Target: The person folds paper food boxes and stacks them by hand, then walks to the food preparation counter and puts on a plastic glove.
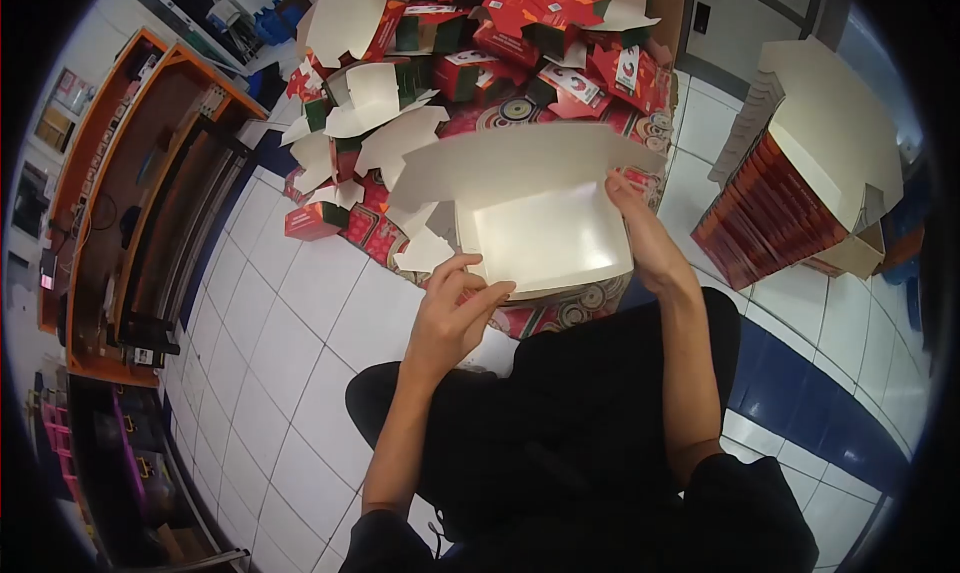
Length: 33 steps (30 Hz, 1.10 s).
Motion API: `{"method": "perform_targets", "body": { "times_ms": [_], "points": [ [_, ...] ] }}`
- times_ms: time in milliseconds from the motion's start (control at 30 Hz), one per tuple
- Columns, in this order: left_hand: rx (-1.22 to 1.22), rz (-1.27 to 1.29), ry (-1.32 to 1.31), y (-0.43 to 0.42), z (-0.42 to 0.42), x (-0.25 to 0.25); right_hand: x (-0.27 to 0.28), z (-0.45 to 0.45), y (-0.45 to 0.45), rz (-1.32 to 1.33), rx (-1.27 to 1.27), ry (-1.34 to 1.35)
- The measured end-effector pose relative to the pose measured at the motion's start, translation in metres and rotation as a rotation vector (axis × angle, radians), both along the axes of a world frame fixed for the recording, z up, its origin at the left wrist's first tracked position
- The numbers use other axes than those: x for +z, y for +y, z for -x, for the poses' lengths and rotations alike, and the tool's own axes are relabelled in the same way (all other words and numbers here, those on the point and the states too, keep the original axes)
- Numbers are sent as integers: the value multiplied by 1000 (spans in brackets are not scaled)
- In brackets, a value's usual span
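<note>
An open cardboard box point(545, 235) with a pale inside and a raised lid flap lies in front of my lap. My left hand point(455, 313) grips its near left corner, with the fingers bent over the edge. At the box's right side, my right hand point(640, 228) holds the wall, fingertips near the base of the flap. Under the box is a red patterned surface point(520, 113) with round designs. The outside of the box is mostly hidden.
Red and green folded boxes point(500, 58) are heaped beyond the box I hold. A tall nested stack of red cartons point(770, 208) stands on the tiled floor point(270, 333) at right. Orange shelving point(95, 188) is at far left.
</note>
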State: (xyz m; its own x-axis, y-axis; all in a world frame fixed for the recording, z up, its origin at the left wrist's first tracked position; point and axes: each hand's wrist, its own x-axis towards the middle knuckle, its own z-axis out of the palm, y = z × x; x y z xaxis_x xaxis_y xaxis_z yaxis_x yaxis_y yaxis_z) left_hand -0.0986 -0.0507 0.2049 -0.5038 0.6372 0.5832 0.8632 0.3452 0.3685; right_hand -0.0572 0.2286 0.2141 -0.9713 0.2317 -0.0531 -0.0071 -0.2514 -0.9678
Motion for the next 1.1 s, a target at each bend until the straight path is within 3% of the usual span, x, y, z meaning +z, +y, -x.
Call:
{"method": "perform_targets", "body": {
  "times_ms": [67,133,167,200,267,333,500,567,700,900,1100],
  "points": [
    [-24,8,97,-2,8,-8,-31,14,3,-203,-54,-38],
    [180,-440,-102,-4,15,-34,-39,23,-7,-346,-173,-12],
    [333,-706,-433,-1,21,-62,-30,22,-16,-307,-196,-43],
    [343,-705,-436,-2,31,-72,-26,23,-25,-268,-216,-76],
    [561,-826,-1052,1,50,-85,-44,33,-40,-323,-314,14],
    [509,-781,-1062,9,52,-100,-55,39,-44,-514,-334,-72],
    [380,-707,-1072,19,48,-90,-71,47,-46,-589,-404,-43],
    [421,-684,-1028,20,51,-107,-48,38,-44,-536,-305,-232],
    [419,-695,-1024,19,48,-107,-57,34,-29,-555,-282,-276],
    [384,-817,-1168,18,49,-96,-56,26,-17,-609,-154,-194],
    [359,-815,-1121,16,45,-94,-56,23,-9,-422,-12,-169]
  ]
}}
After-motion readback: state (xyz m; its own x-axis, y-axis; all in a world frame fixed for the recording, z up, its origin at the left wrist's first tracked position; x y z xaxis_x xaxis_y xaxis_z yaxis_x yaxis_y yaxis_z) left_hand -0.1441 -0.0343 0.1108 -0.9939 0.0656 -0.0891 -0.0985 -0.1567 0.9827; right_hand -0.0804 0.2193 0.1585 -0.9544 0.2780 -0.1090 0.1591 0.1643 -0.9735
